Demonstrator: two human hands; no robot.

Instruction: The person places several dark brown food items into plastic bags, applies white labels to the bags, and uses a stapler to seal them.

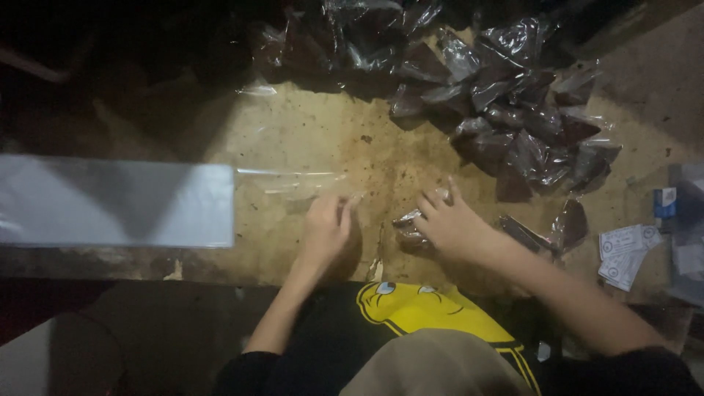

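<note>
1. Your left hand [324,229] rests on the worktop [308,139] near its front edge, fingers bent, pinching the end of a clear empty bag [290,182]
2. The clear bag lies flat and reaches to the left from your fingers, toward a stack of white sheets [117,203] at the left edge
3. Your right hand [451,224] is spread open, fingers wide, pressing down on a small packet of dark stuff [409,226] just in front of you; it covers the packet more than it grabs it
4. The small packet sits between your two hands, close to the front edge
5. A big pile of filled dark packets [506,110] lies at the back right of the worktop
6. One more dark packet [568,224] lies to the right of your right arm, and small white paper slips [627,253] sit near the right edge
</note>
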